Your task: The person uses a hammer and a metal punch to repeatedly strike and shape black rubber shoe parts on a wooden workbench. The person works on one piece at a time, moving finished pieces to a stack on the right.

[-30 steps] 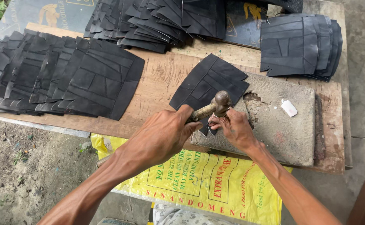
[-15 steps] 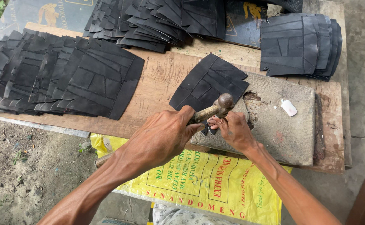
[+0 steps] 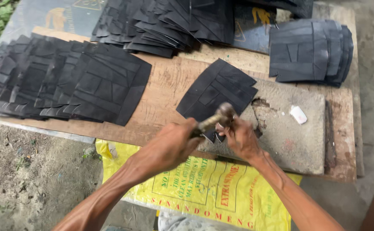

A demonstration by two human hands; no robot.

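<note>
A black rubber sheet (image 3: 216, 93), cut to a rough square with raised seams, lies tilted like a diamond across the seam between the wooden workbench (image 3: 166, 92) and a grey stone slab (image 3: 298, 128) set on the bench's right half. Its lowest corner sits at the slab's near edge, where both hands meet. The left hand (image 3: 174, 143) is closed tight around the handle of a hammer (image 3: 219, 117), whose blurred metal head hangs just above that corner. The right hand (image 3: 242, 139) is curled with fingers pinched on something small at the sheet's corner; what it grips cannot be made out. A small white chip (image 3: 298, 114) lies on the slab toward its right side. On the bench's left end spreads a fanned pile of like rubber sheets (image 3: 67, 83); another heap (image 3: 165, 21) runs along the far edge, and a neater stack (image 3: 309, 51) sits at the far right corner. A yellow printed sack (image 3: 212, 192) hangs below the near edge.
</note>
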